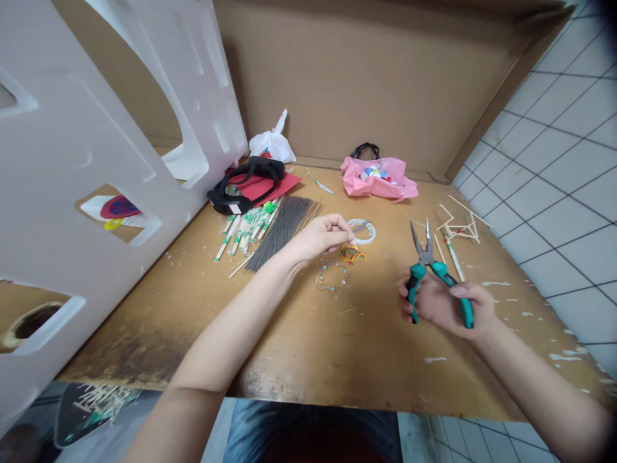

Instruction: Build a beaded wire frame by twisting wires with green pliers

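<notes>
My right hand (pixel 443 305) holds long-nose pliers (pixel 427 257) with teal and black handles. Their jaws point away from me and are spread apart. Over the middle of the table, my left hand (pixel 328 235) is closed in a pinch. A thin pale tip shows below its fingertips, too small to name. Just under those fingers lies a small tangle of red, yellow and green cord (pixel 354 254). A white ring-shaped spool (pixel 369 239) is right beside the fingertips. Nearer to me, a loop of clear beaded string (pixel 332 280) rests on the wood.
Dark thin wires (pixel 282 231) lie bundled beside paper-wrapped chopsticks (pixel 248 228). Behind them are a black strap (pixel 248 183), red paper (pixel 286 184) and a white bag (pixel 272 145). A pink bag (pixel 378 179) stands at the back. A stick frame (pixel 460 228) sits right; a white plastic panel (pixel 144 128) rises left.
</notes>
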`<state>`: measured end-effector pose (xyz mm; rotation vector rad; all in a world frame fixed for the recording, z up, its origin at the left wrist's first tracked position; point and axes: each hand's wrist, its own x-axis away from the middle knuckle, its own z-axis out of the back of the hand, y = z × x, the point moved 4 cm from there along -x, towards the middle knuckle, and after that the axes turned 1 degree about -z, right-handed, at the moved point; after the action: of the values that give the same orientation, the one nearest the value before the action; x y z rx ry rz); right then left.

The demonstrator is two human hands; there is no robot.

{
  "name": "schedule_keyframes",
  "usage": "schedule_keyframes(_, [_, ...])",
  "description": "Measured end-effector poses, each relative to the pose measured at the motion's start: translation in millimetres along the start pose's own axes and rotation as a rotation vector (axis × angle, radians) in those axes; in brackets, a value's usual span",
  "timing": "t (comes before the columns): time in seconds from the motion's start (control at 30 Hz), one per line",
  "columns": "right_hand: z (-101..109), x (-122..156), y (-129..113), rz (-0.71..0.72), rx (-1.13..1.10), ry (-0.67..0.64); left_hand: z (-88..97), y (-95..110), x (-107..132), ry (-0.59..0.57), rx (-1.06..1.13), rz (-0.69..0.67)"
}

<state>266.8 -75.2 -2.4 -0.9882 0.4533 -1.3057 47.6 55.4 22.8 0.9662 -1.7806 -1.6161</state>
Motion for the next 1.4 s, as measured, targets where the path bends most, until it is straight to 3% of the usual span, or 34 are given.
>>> schedule_keyframes(0.1, [8, -3, -7, 0.085, 0.373, 0.14, -0.2, 0, 0, 0.009, 0.022, 0.003])
schedule_keyframes(0.27, [24, 6, -17, 0.178, 0.887, 0.53, -2.9, -2, 0, -0.021, 0.118, 0.048])
schedule_keyframes(0.47, [36, 8, -40, 0.429, 1.181, 0.653, -11.7, -5, 2, -0.118, 0.241, 0.126])
schedule_keyframes(0.63, [34, 5, -60, 0.695, 1.364, 0.81, -14.8, -4, 4, -0.161, 0.271, 0.144])
schedule_keyframes(1.03, [32, 0, -64, 0.778, 1.467, 0.817, -14.0, -7, 4, -0.187, 0.313, 0.173])
schedule_keyframes(1.4, [31, -1, -64, 0.755, 1.484, 0.81, -13.2, -7, 4, -0.195, 0.325, 0.174])
